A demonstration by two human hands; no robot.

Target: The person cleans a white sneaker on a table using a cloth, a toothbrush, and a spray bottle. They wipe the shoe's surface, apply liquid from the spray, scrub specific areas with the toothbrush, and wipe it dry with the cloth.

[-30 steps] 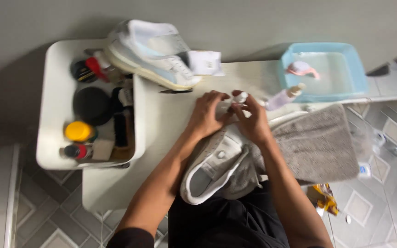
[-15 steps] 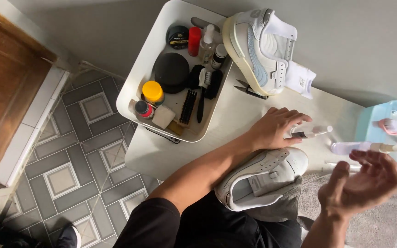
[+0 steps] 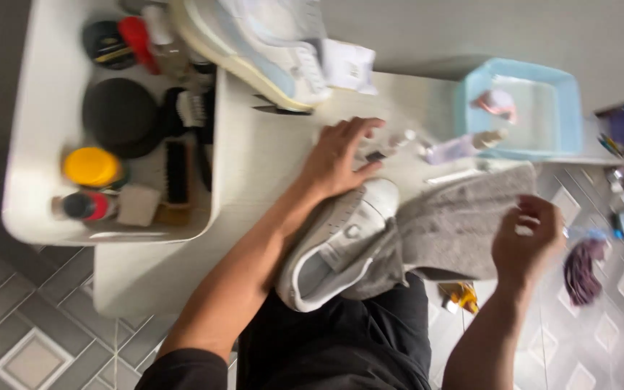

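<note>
White sneaker (image 3: 341, 242) lies on its side across the person's lap and the counter (image 3: 254, 173) edge, resting on a grey towel (image 3: 464, 217). Left hand (image 3: 337, 159) is spread flat, palm down, partly on the sneaker's toe and partly on the counter, fingers reaching toward a small bottle (image 3: 391, 142); whether it grips anything I cannot tell. Right hand (image 3: 525, 238) hovers loosely curled and empty over the towel's far edge, well apart from the left. To work the shoe well, I judge the left hand should pin it firmly while the right handles the towel. A white tray (image 3: 34, 144) of brushes and tins sits beside it, a blue basin (image 3: 471, 108) beyond.
</note>
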